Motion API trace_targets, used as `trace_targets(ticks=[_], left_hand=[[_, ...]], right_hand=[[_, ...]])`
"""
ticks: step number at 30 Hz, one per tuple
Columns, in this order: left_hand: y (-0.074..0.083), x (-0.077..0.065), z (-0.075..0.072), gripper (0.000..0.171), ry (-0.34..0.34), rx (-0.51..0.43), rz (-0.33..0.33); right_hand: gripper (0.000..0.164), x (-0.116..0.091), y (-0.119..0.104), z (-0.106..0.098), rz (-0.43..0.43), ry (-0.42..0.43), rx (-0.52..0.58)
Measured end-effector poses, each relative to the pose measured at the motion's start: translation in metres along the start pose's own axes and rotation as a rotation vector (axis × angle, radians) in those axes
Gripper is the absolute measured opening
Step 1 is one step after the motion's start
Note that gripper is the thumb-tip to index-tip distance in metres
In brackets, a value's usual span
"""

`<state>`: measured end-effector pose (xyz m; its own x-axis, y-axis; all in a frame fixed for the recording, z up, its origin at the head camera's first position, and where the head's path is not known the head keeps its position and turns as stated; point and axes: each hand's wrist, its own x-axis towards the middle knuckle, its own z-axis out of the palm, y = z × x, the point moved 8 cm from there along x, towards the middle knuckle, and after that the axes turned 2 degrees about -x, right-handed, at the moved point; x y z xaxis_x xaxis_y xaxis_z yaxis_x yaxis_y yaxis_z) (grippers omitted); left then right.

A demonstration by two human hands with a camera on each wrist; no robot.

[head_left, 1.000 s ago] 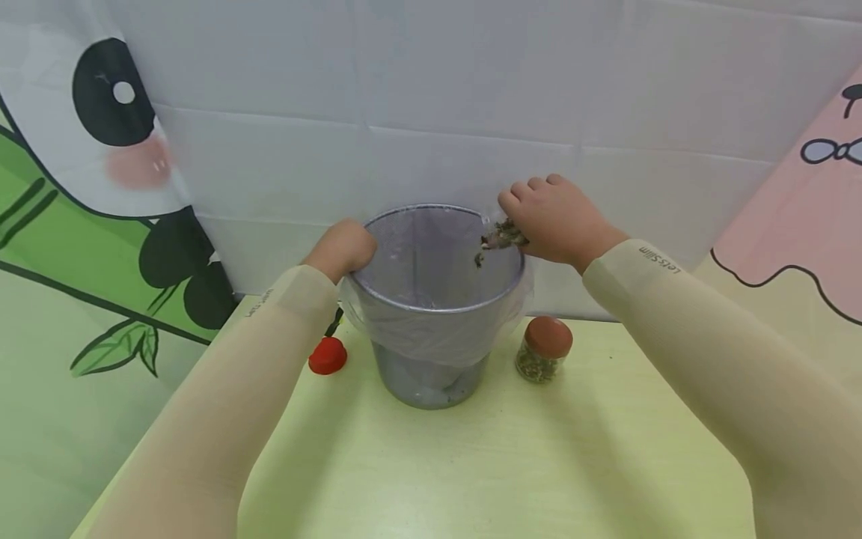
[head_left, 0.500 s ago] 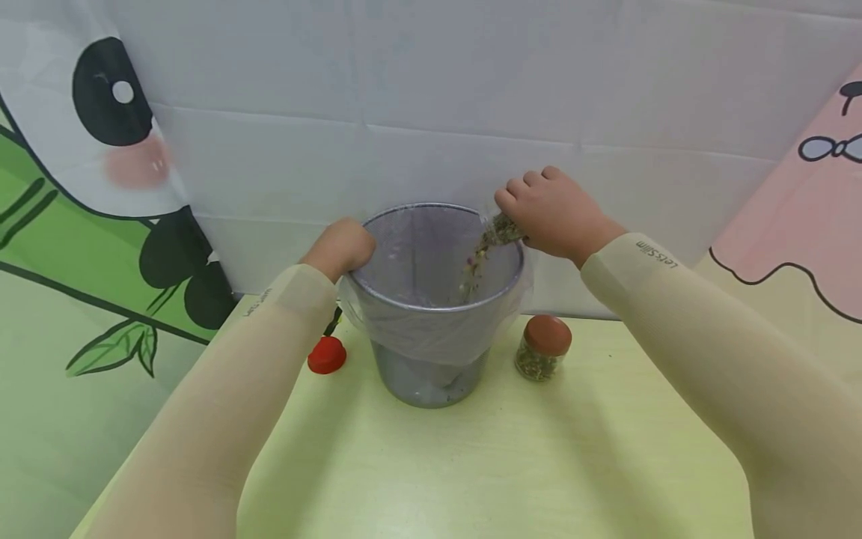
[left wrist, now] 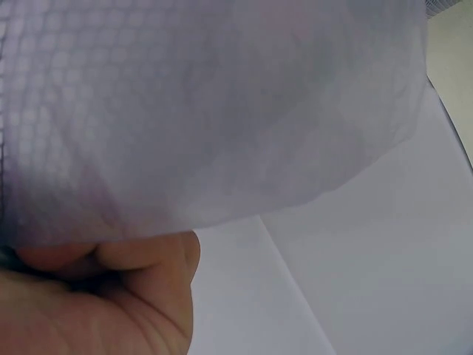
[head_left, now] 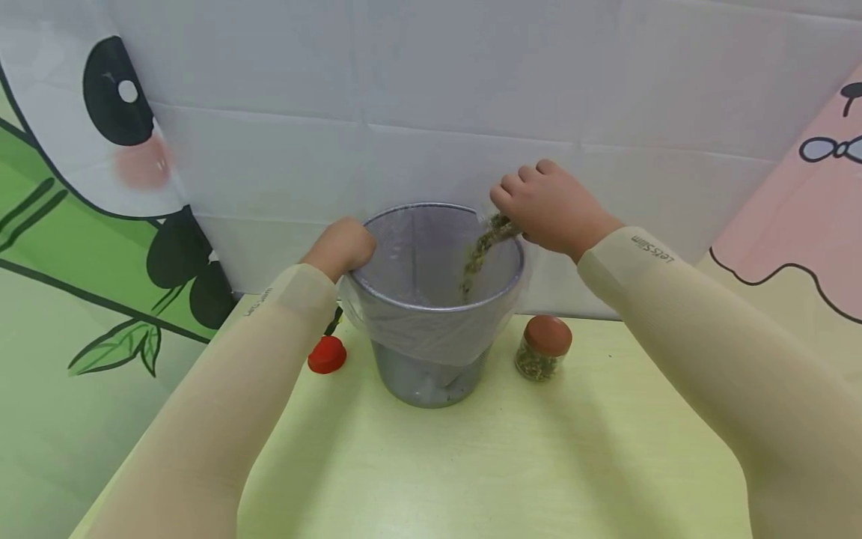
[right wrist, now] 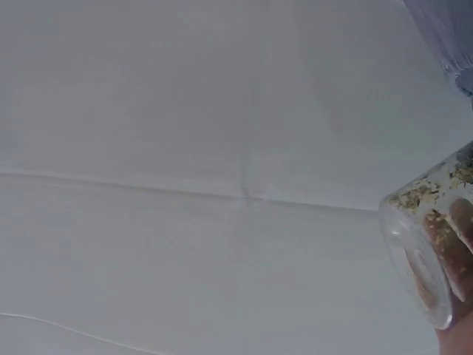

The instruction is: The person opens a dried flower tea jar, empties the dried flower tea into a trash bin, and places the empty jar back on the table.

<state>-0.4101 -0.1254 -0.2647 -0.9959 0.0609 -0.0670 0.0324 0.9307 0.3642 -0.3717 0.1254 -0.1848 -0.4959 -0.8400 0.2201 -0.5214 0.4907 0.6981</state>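
A grey bucket (head_left: 431, 378) with a clear plastic liner (head_left: 431, 340) folded over its rim stands on the table. My left hand (head_left: 343, 247) grips the bucket's left rim; in the left wrist view its curled fingers (left wrist: 148, 255) show under the hanging liner. My right hand (head_left: 548, 206) holds a clear jar (right wrist: 421, 251) tilted mouth-down over the right side of the bucket. Dried greenish-brown bits (head_left: 474, 258) stream from the jar into the bucket. In the right wrist view the jar's base faces the camera, with bits clinging to its wall.
A second jar (head_left: 537, 365) with a reddish-brown lid (head_left: 548, 335) stands right of the bucket, holding similar dried bits. Left of the bucket lies a red cap-like object (head_left: 328, 355), partly behind the left forearm. A white printed cloth (head_left: 404, 82) hangs directly behind the table (head_left: 431, 471).
My right hand has risen slightly and tipped the jar further. The first few falling bits have become a thick stream. My left hand stays on the rim.
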Motion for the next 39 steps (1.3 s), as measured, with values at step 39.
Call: trace_targets(ticks=[39], left_hand=[[-0.002,0.002,0.002,0.044,0.014,-0.006,0.005]], right_hand=[[0.042,0.012,-0.023,-0.004,-0.232,0.001,-0.379]])
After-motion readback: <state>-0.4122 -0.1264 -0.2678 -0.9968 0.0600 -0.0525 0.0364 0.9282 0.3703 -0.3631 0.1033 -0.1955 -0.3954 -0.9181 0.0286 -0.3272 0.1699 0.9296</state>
